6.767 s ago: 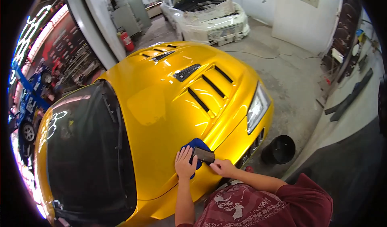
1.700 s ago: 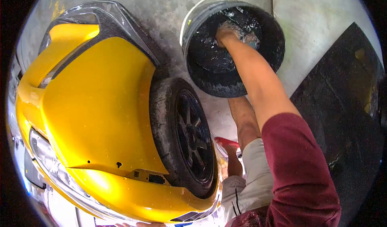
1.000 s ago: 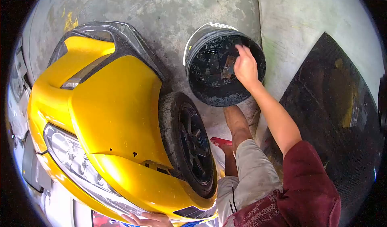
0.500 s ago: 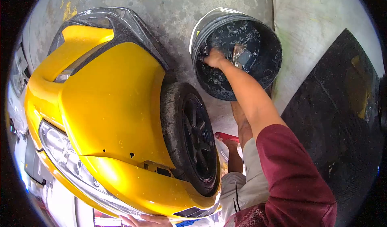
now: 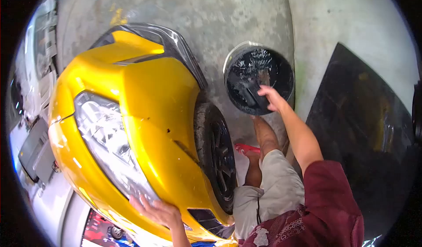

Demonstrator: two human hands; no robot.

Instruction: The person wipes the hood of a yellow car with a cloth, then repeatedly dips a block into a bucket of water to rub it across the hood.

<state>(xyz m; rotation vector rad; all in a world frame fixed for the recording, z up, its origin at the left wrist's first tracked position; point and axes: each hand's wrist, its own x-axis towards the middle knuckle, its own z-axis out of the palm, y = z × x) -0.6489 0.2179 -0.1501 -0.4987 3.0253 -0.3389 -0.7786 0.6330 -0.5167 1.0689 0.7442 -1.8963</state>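
Observation:
My right hand (image 5: 271,98) is at the inner near side of a black bucket (image 5: 228,82), its fingers closed on a dark flat piece (image 5: 250,94) that looks wet. What kind of piece it is cannot be made out. Water with light foam and reflections shows inside the bucket. My left hand (image 5: 158,211) rests with fingers spread on the lower end of the clear headlight (image 5: 112,137) of a yellow car (image 5: 154,97). Nothing shows in that hand.
The car's front wheel (image 5: 217,155) stands between the bucket and the yellow bodywork. A large dark panel (image 5: 356,137) lies at the right. Grey concrete floor (image 5: 211,14) shows behind. My leg and a red shoe (image 5: 246,149) are close to the bucket. Other vehicle parts line the left edge.
My right hand has risen from deep in the bucket toward its near rim, with the dark piece now at its fingers. My left hand has moved up onto the headlight. The view has shifted left.

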